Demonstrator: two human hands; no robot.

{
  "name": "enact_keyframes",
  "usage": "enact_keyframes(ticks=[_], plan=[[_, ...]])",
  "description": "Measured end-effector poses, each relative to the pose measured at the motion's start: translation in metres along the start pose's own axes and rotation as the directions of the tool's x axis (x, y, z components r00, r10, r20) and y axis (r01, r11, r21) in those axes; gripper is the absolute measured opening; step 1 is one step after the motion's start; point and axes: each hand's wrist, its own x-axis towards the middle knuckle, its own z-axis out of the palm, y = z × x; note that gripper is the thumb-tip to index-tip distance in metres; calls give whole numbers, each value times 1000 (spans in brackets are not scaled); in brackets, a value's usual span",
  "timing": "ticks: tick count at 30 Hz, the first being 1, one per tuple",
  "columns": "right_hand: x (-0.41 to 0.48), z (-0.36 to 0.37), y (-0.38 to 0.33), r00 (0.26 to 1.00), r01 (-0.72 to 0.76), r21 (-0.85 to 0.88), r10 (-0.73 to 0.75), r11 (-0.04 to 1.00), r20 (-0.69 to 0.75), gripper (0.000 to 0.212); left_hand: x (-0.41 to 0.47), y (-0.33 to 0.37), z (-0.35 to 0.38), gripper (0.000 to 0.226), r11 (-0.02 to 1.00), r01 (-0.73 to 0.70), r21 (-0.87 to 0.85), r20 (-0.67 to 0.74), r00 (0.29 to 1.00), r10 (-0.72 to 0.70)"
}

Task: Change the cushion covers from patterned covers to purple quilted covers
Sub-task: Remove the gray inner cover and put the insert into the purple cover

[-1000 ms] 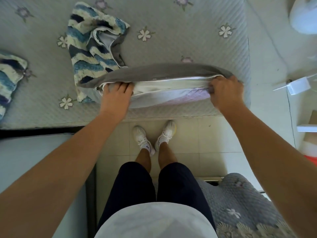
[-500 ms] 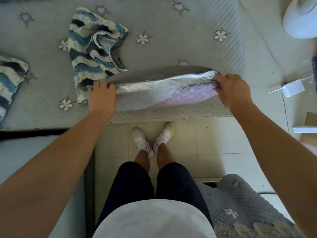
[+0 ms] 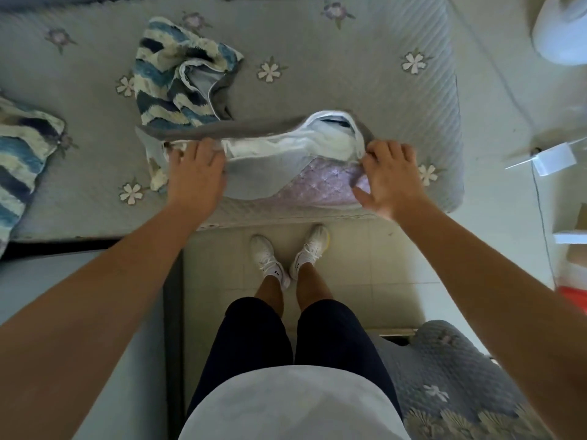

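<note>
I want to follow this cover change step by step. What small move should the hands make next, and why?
Probably push the white insert deeper into the purple quilted cover. It bulges out of the open mouth near the right hand, while the left hand rests on the other end of the opening. Closing the cover looks impossible until then.

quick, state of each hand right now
Left hand: open, fingers flat on the purple quilted cover.
Right hand: fingers curled on the cover's opening edge.

The person wears a white top [image 3: 292,404], dark shorts [image 3: 254,338] and white trainers [image 3: 266,253]
</note>
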Motion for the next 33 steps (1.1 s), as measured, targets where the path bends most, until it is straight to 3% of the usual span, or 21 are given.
enact_keyframes(ticks=[3,8,10,14,18,21,22,24,27,30,33], plan=[[1,2,-16,981,53,9,-54,999,187,55,3,10,2,54,995,-61,-80,44,997,65],[2,6,-16,897,-146,-218,222,965,381,71,3,-6,15,53,988,60,-142,235,972,-25],[4,6,-17,867,-155,-291,271,944,418,74,3,-11,20,55,970,75,-230,306,952,-1],[4,5,-15,909,-133,-195,198,972,367,59,9,-13,19,60,886,133,-444,315,949,15],[-8,4,-2,990,-90,-16,91,996,105,51,0,-19,17,72,859,2,-512,14,1000,6],[-25,7,14,993,-109,110,114,988,-42,53,-1,-28,11,55,880,153,-450,-62,977,-202],[-30,8,17,986,-157,140,164,978,-35,48,-1,-32,11,47,900,188,-394,-41,974,-221],[-36,8,17,959,-279,193,282,941,13,33,0,-39,12,34,954,104,-282,-64,990,-127],[-35,-4,11,919,-392,245,391,887,57,29,2,-39,11,39,991,11,-131,-75,997,-21],[-31,-17,15,914,-406,192,398,894,82,36,-3,-47,-2,49,991,125,56,50,991,-128],[-27,-31,19,929,-368,153,358,917,89,31,-6,-63,-18,59,962,127,243,173,970,-172]])
